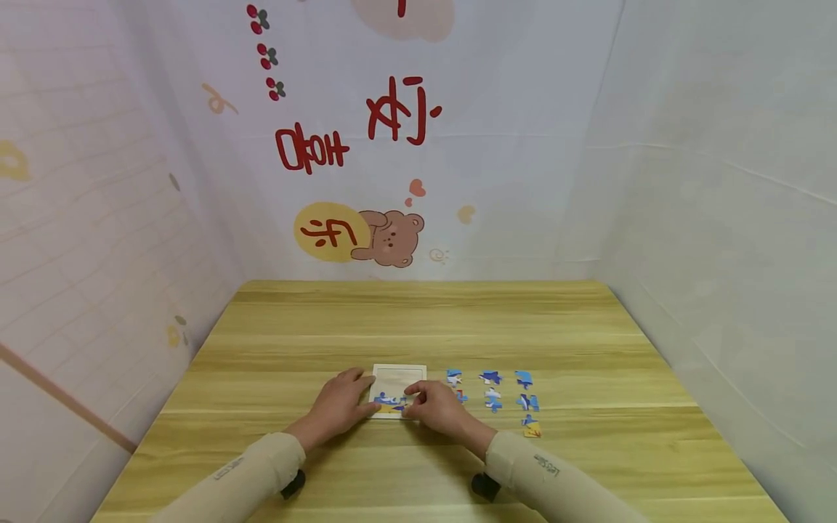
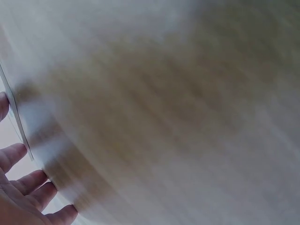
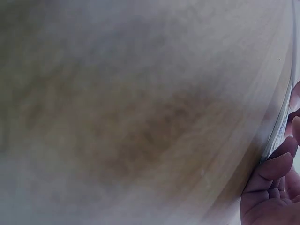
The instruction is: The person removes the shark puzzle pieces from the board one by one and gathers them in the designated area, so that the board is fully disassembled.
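— What's going on at the table (image 1: 418, 327)?

— A jigsaw, early on by my reckoning. The puzzle tray (image 1: 397, 383) sits low in the centre of the head view, mostly bare, with only a few coloured pieces (image 1: 389, 401) fitted along its near edge.

— And the hands?

— The left hand (image 1: 340, 405) lies against the tray's left side, fingers fairly straight, thumb resting at the upper left corner. It looks like it's steadying the tray, not gripping anything. The right hand (image 1: 437, 407) is at the tray's lower right corner, fingers curled with the tips down at the edge. Whether there's a piece pinched under them I can't tell; it's too small from here.

— Do the wrist cameras help?

— Hardly. Both are blurred wood. The left one shows fingertips (image 2: 21, 183) in the lower left corner beside the tray's thin edge; the right one shows fingers (image 3: 272, 173) at the lower right, loosely bent, alongside that same sort of edge.

— What would the next move want?

— I'd say seating whatever belongs at that lower right corner, then reaching right of centre to the loose pieces (image 1: 492, 396), laid out in small columns just beside the tray. It calls for a fine pinch and turning each piece to match.

— Anything in the way?

— Nothing between hand and pieces. The cartoon bear backdrop (image 1: 391, 238) hangs well behind.
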Tool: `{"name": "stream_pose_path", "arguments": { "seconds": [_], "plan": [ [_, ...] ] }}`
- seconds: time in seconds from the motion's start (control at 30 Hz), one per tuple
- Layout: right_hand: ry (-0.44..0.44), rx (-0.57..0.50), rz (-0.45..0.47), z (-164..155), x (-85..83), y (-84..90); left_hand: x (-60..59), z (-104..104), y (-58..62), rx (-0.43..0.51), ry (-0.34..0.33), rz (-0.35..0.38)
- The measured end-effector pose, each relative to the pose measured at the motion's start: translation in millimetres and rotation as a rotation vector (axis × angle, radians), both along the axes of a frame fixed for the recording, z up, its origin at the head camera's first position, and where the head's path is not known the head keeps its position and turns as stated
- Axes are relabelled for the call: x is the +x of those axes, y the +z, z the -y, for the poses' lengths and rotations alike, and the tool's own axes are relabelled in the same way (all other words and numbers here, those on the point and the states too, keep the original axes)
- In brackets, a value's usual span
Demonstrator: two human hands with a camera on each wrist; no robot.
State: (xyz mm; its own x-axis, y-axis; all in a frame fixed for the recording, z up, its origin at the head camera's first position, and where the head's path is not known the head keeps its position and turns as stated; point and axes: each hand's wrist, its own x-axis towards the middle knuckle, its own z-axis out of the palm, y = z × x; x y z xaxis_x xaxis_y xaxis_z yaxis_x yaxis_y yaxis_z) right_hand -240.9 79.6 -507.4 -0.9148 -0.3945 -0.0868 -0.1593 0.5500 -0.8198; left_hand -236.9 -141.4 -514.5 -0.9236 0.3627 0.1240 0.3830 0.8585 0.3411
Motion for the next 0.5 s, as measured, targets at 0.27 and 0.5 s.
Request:
{"name": "stream_pose_path", "arguments": {
  "seconds": [0.27, 0.5],
  "plan": [
    [0.014, 0.036, -0.014, 2.5, 2.0, -0.9, 0.7, -0.9, 4.2, -0.010, -0.002, -0.001],
    [0.009, 0.061, -0.017, 3.9, 2.0, 0.3, 1.2, -0.4, 3.7, -0.018, -0.006, -0.010]
  ]
}}
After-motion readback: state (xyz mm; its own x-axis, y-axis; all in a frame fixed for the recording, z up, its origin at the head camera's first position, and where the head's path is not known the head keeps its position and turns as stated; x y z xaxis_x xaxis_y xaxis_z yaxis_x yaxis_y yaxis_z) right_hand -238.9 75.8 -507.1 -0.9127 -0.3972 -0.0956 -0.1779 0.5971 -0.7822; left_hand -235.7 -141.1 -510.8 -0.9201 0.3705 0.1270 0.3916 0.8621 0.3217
